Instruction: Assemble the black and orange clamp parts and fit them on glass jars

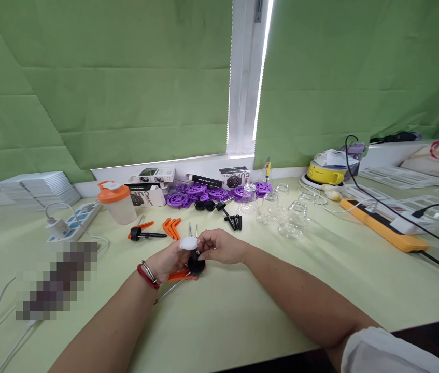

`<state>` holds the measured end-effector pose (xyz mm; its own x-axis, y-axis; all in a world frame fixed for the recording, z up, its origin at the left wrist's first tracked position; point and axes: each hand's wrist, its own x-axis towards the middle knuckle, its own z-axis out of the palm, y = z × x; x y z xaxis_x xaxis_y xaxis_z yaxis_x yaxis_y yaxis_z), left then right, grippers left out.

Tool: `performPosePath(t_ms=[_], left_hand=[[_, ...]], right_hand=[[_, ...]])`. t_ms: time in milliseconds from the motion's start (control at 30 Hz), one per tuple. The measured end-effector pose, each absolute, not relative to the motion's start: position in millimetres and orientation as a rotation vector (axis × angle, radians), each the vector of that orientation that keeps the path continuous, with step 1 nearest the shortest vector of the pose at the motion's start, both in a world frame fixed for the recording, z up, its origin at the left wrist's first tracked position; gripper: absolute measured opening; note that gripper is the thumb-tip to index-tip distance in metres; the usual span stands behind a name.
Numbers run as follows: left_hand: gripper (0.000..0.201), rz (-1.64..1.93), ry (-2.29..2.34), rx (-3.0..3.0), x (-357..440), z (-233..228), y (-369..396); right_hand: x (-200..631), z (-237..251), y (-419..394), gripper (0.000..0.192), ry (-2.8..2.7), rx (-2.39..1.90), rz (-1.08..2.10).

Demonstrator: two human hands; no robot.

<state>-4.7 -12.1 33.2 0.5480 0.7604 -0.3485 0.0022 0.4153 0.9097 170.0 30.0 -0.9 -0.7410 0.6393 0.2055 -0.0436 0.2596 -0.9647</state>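
Observation:
My left hand [169, 259] is wrapped around a black round-based part [196, 266] whose short stem rises from a flat disc. A white rounded piece [189, 243] sits at the top of that stem. Fingers of my right hand [221, 247] are pinched together against the stem; anything small between them is hidden. Under my left hand lies an orange handle [180, 275], and a thin metal rod [168, 293] slants out below it. Just beyond my hands are several orange angled handles [171, 228], and a black shaft-like part [149, 234] rests to their right-hand neighbour's left.
Purple spoked discs [198, 192] and cup-holder boxes [235, 178] line the back, with black tubes [235, 223] in front. Clear glass jars [292, 223] stand right of centre. An orange-lidded shaker [116, 202] is at left; an orange power strip [382, 228] and cables lie at right.

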Motion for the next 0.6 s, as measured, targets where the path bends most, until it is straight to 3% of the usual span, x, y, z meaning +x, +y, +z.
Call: performPosePath(t_ms=[600], left_hand=[[0.039,0.520,0.912,1.097,-3.0,38.2,-12.3]], right_hand=[[169.7,-0.6,29.7,0.025,-1.916,-0.533,1.585]])
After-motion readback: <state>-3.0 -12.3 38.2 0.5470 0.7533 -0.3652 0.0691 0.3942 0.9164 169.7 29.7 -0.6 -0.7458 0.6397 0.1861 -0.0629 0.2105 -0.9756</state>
